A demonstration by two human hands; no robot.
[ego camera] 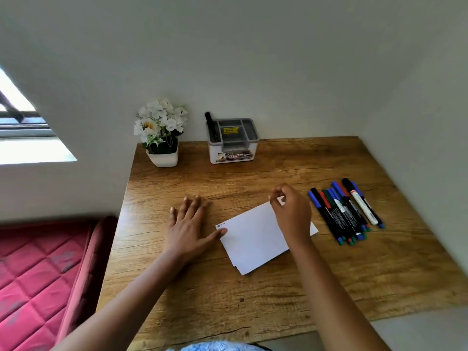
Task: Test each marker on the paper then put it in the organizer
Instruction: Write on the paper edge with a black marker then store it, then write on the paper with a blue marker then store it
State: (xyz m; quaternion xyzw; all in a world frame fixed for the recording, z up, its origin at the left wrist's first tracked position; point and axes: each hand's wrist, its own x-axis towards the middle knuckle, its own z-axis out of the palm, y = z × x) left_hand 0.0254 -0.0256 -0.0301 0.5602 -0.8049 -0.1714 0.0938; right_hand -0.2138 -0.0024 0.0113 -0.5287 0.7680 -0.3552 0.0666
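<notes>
Two hands work at a wooden table (253, 295). The left hand (188, 229) lies flat on the wood left of centre, fingers straight and slightly spread, and its thumb tip touches the left corner of the paper (253, 239). The right hand (291, 214) sits over the paper's upper right part with its fingers curled and their tips gathered, pinching the sheet's far corner; a bit of white shows between the fingertips.

The paper lies tilted at the centre of the frame, and a second white edge peeks out under its lower side. A small scribble (220, 224) marks its left corner, just above the thumb.

Right of the paper, near but apart from it, the markers (347, 211) lie side by side in a loose bunch, with blue, red, green and black caps.

At the table's far edge, upper centre of the frame, stands the organizer (233, 148), white with grey compartments. One black marker (211, 126) stands in its left compartment. Left of it is a pot (163, 158) of white flowers. A red mattress (38, 274) fills the lower left, and a window (22, 138) shows at the left edge.
</notes>
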